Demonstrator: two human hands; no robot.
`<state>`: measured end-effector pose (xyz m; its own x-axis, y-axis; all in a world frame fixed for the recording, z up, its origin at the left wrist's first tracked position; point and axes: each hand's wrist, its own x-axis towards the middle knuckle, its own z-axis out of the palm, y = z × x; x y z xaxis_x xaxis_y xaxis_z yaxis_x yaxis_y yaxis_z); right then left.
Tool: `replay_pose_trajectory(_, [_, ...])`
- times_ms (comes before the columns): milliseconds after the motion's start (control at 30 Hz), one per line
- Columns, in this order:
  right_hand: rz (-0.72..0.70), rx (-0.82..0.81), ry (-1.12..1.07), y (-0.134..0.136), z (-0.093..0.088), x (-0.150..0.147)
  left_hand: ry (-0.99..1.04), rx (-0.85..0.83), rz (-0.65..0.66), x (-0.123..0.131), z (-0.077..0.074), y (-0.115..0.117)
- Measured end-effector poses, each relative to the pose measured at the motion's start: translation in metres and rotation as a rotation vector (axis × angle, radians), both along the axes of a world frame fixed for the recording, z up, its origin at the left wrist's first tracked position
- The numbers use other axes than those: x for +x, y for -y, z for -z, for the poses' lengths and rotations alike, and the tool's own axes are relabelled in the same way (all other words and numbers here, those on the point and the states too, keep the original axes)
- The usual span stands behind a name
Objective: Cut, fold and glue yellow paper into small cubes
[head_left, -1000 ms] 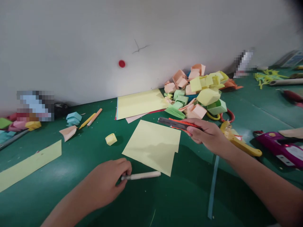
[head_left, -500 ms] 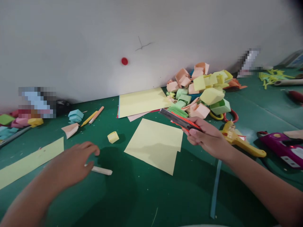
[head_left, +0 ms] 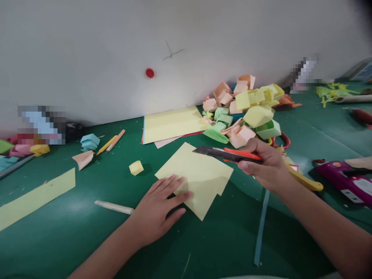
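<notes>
Pins yellow paper sheet [head_left: 200,174] flat on green desk [head_left: 226,240] under open, spread left hand [head_left: 158,207]; clamps orange utility knife [head_left: 229,154] in right hand [head_left: 267,166] just over sheet's far edge; seemingly lining up a cut, calling for blade lowered onto steadied paper.

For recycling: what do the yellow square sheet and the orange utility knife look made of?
Pale yellow square sheet: thin matte paper, judging by its flat lie and crisp edges. Orange utility knife: probably smooth plastic casing; dark tip perhaps metal.

Folded paper boxes [head_left: 247,112] (pastel colours) heaped against the wall [head_left: 87,58]; pencils [head_left: 112,141] leftward.
</notes>
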<state>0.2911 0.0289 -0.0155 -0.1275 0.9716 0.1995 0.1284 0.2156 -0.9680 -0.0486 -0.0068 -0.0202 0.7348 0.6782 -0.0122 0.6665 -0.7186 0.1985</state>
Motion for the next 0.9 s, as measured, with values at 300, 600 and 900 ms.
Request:
replay_pose_trajectory(300, [-0.274, 0.029, 0.297, 0.0, -0.01, -0.005, 0.116, 0.054, 0.044, -0.024, -0.005, -0.016])
replay_pose_trajectory(600, [-0.515, 0.213, 0.488, 0.001, -0.003, -0.014, -0.051, -0.048, 0.039, -0.02, 0.005, -0.017])
replay_pose_trajectory(900, [-0.576, 0.183, 0.602, -0.002, 0.008, -0.015, -0.056, -0.062, 0.104, -0.032, 0.001, -0.023])
